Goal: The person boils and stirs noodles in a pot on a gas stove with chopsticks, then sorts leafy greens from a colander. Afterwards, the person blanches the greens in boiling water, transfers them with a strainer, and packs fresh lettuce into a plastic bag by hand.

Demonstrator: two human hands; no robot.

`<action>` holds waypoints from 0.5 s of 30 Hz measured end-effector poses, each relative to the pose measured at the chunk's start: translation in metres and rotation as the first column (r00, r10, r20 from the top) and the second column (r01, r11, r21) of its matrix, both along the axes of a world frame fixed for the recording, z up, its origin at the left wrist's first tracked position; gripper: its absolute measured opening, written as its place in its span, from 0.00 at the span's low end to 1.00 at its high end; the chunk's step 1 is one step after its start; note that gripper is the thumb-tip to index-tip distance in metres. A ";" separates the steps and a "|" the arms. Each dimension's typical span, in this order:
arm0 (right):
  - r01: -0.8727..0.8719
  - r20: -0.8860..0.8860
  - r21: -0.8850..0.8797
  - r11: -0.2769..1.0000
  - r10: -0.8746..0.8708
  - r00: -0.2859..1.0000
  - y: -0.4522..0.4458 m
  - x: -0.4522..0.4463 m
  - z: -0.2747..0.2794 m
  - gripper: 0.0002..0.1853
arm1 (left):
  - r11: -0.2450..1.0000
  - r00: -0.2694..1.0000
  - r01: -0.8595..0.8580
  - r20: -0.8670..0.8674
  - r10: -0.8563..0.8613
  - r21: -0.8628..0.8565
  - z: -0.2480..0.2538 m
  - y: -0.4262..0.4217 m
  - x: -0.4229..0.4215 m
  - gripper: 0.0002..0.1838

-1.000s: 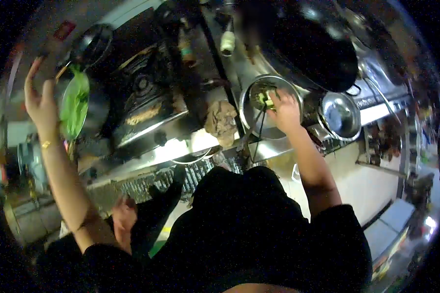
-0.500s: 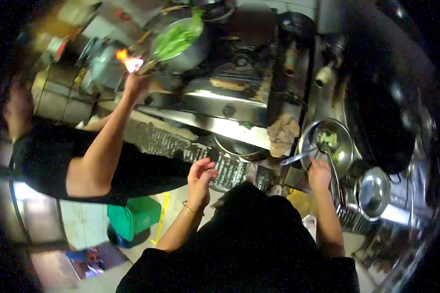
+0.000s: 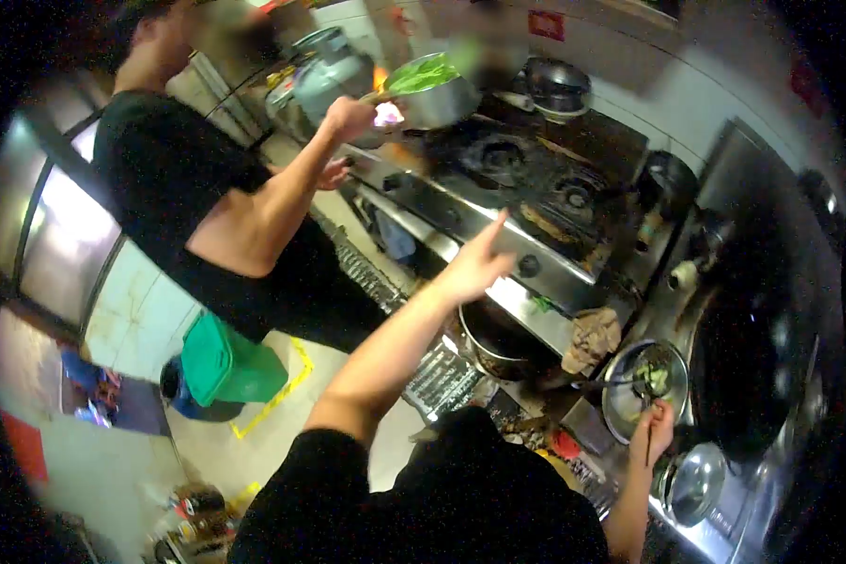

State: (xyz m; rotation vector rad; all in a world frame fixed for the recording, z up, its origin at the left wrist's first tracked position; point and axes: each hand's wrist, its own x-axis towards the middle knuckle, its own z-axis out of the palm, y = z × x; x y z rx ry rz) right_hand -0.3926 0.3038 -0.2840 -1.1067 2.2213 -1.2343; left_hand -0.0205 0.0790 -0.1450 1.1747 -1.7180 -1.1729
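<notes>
My left hand (image 3: 479,267) is stretched out over the front edge of the stove (image 3: 573,261), index finger extended and nothing in it. At the right, my right hand (image 3: 661,429) grips the thin handle of a utensil (image 3: 647,451). The utensil's head is in or over a metal bowl (image 3: 614,425) holding some pale green food (image 3: 656,380); its exact kind is unclear. A second dark handle lies across the bowl's rim on the left. A crumpled brown cloth (image 3: 593,340) lies just beyond the bowl.
A co-worker (image 3: 178,160) in black stands at the left, holding a pot (image 3: 442,105) of green leaves by its handle, with flame beside it. Another shiny metal bowl (image 3: 699,484) stands at the lower right. A green bin (image 3: 235,362) is on the floor.
My left hand has reached forward to the stove, its index finger now extended. The view has turned, and more of the co-worker shows. My right hand stays at the bowl.
</notes>
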 end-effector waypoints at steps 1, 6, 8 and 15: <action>-0.011 -0.056 -0.055 0.998 0.008 0.998 0.000 -0.003 0.005 0.08 | 0.995 0.990 -0.093 0.107 0.088 0.045 0.000 -0.033 0.000 0.41; -0.026 -0.054 -0.223 0.975 0.014 0.998 0.014 -0.013 0.015 0.10 | 0.894 0.901 -0.433 0.093 0.425 0.114 -0.098 -0.125 0.036 0.36; -0.016 -0.289 -0.153 0.988 -0.029 0.957 0.032 -0.008 0.020 0.11 | 0.866 0.832 -0.452 0.248 0.495 -0.212 -0.162 -0.137 0.067 0.32; 0.185 0.012 -0.249 0.951 -0.187 0.982 0.088 -0.018 -0.007 0.12 | 0.739 0.817 -0.575 0.201 0.540 0.351 -0.164 -0.116 0.128 0.17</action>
